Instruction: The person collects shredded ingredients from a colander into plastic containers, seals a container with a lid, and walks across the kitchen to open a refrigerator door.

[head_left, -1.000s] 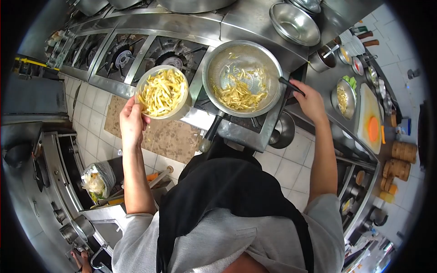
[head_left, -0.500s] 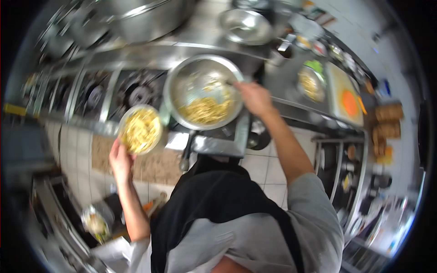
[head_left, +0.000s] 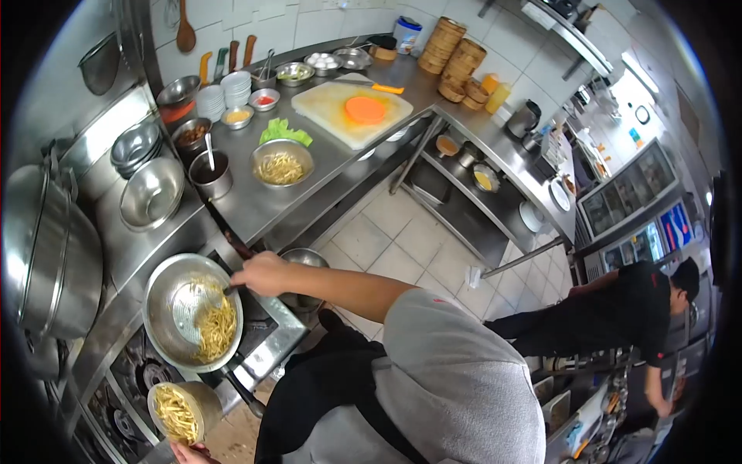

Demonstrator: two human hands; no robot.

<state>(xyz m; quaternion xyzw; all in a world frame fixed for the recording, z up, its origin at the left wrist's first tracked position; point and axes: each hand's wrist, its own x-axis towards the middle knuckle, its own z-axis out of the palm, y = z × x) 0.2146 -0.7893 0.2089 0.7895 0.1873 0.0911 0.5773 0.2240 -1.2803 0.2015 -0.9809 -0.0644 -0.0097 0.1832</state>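
Tub (head_left: 177, 413): held at its base by left fingers (head_left: 190, 452), partly closed;
Pan (head_left: 192, 312): just beside tub;
Right fingers (head_left: 238, 278): closed round dark handle (head_left: 231, 289).

The silvery pan (head_left: 171, 311) (beside the tub (head_left: 209, 405)) holds yellowish strips (head_left: 218, 331).

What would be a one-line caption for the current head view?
Left hand holds a tub of pale strips beside a pan on the stove.

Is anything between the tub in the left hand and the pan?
Nothing visible stands between the tub and the pan. The pan's handle juts out beside the tub, and the left hand grips its far side.
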